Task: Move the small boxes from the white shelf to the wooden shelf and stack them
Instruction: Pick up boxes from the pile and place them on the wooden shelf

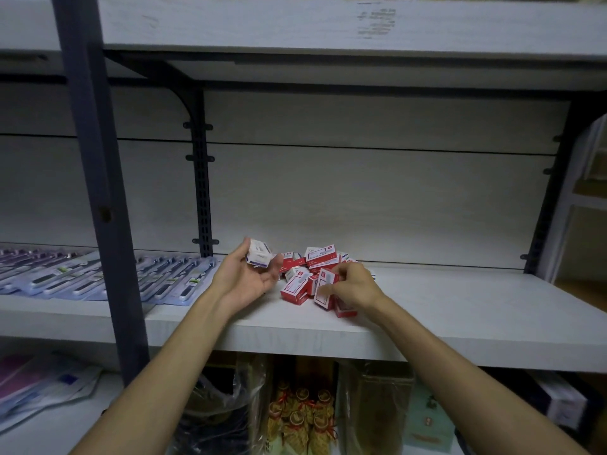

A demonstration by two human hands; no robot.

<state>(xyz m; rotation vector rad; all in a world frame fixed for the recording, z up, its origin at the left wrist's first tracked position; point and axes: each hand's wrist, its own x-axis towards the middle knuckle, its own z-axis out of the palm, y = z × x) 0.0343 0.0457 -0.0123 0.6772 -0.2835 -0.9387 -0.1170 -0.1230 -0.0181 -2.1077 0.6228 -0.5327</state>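
Pale wood-grain shelf board [460, 310] with dark metal uprights is the landmark. Loose pile of small red-and-white cardboard boxes [300, 287] lies on the board, mid-depth, roughly centre, boxes tilted and overlapping. Left hand [246, 282] sits palm up just left of the pile, over the board; thumb and fingers curl round one small white box with purple trim [259, 256], grip grasping it, box raised off the board and tilted. Right hand [353, 285] sits at the pile's right side, back of hand up, fingers pinching a small red-and-white box [323, 290] that stands tilted on end at the front of the pile; grip clenched on that box, box touching its neighbours. Left of the pile, past the near upright, flat clear blister packs with dark pens [98, 275] lie fanned on the same board level. Under the board: clear plastic bags of gold ornaments with red ribbons [302, 418]. Another pale board [328, 24] runs above.
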